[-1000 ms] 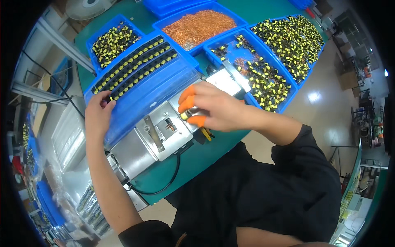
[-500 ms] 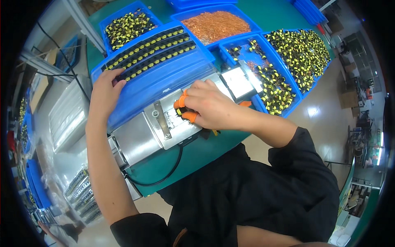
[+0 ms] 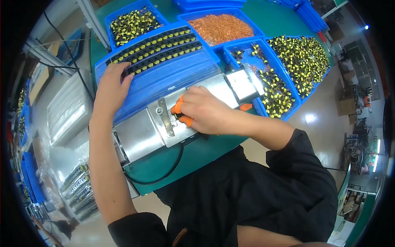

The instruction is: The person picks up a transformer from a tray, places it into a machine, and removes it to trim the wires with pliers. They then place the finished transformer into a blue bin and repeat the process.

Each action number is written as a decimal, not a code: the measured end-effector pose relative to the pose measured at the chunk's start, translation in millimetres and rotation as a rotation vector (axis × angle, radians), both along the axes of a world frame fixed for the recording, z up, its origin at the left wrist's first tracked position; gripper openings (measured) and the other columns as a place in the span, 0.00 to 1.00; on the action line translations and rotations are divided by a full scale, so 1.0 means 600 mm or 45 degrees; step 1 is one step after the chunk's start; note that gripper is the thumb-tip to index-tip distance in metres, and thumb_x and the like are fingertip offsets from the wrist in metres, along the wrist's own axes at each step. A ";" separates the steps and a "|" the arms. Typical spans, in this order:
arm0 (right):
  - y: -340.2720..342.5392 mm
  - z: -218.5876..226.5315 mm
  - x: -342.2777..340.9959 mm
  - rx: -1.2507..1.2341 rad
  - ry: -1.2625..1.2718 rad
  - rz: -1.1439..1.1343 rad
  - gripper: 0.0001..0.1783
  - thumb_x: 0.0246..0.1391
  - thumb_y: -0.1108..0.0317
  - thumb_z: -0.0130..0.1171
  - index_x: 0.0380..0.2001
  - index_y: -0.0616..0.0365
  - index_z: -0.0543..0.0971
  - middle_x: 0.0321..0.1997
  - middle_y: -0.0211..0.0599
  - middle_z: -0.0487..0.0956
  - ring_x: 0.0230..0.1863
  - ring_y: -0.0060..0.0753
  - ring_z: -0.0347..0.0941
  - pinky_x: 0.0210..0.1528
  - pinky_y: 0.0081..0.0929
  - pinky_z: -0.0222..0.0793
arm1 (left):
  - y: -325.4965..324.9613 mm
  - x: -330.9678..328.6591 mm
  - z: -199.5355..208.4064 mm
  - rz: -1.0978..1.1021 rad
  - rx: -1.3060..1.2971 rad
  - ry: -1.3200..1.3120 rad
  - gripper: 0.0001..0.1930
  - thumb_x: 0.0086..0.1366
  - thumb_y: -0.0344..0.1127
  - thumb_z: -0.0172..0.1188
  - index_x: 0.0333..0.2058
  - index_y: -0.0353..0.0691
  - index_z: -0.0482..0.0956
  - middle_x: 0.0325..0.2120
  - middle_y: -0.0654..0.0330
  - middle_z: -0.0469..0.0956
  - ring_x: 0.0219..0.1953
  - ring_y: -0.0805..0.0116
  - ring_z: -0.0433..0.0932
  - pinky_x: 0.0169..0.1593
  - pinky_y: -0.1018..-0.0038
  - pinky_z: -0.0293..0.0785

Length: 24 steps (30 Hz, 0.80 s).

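Note:
My left hand (image 3: 112, 89) rests at the left end of the lowest row (image 3: 166, 57) of black-and-yellow parts on a blue tray (image 3: 142, 95). Its thumb and index finger close around the dark end of that row, partly hidden by the fingers. Orange finger covers are on my right hand (image 3: 205, 110), whose thumb and fingers pinch a small black-and-yellow part (image 3: 177, 116). That part sits low over the metal fixture (image 3: 144, 136), right beside a bolted bar (image 3: 165, 119). My fingers hide most of it.
A blue bin of copper-coloured pieces (image 3: 222, 29) stands at the back. Bins of black-and-yellow parts (image 3: 298, 61) lie right and back left (image 3: 133, 26). A box with a bright white panel (image 3: 242, 83) adjoins the fixture. A black cable (image 3: 173, 168) loops in front.
The whole view has shifted slightly. My right hand and its part have moved a little left and down, closer to the bolted bar. My left hand stays at the row's end.

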State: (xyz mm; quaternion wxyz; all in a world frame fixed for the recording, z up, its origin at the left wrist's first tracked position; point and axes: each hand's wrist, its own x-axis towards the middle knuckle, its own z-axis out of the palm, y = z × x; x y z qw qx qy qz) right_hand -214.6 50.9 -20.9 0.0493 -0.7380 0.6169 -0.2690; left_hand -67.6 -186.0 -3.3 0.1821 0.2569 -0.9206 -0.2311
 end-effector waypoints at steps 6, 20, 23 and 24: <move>-0.016 -0.010 0.007 -0.047 0.006 0.088 0.13 0.46 0.72 0.64 0.38 0.57 0.79 0.34 0.34 0.76 0.43 0.41 0.70 0.48 0.34 0.66 | 0.059 0.016 0.027 0.129 -0.159 0.127 0.16 0.65 0.32 0.58 0.50 0.35 0.76 0.45 0.48 0.76 0.48 0.48 0.75 0.52 0.62 0.71; 0.032 0.030 -0.186 -0.428 -0.198 -0.436 0.07 0.53 0.64 0.63 0.36 0.50 0.82 0.38 0.33 0.80 0.45 0.43 0.73 0.52 0.39 0.66 | 0.270 0.058 -0.027 -0.170 -0.403 -0.043 0.21 0.61 0.37 0.64 0.52 0.41 0.78 0.50 0.51 0.74 0.50 0.50 0.72 0.55 0.57 0.64; 0.059 0.020 -0.312 -0.172 -0.333 -0.895 0.12 0.56 0.65 0.59 0.43 0.55 0.81 0.40 0.42 0.83 0.42 0.44 0.79 0.46 0.36 0.74 | 0.269 0.053 -0.030 -0.154 -0.398 -0.017 0.19 0.61 0.37 0.64 0.50 0.41 0.80 0.50 0.52 0.74 0.50 0.51 0.72 0.55 0.58 0.63; 0.070 0.008 -0.353 -0.088 -0.288 -1.047 0.14 0.57 0.65 0.59 0.45 0.55 0.81 0.42 0.42 0.83 0.44 0.43 0.80 0.48 0.36 0.75 | 0.269 0.052 -0.029 -0.157 -0.398 -0.024 0.18 0.61 0.37 0.64 0.50 0.41 0.80 0.50 0.52 0.74 0.50 0.51 0.72 0.55 0.58 0.63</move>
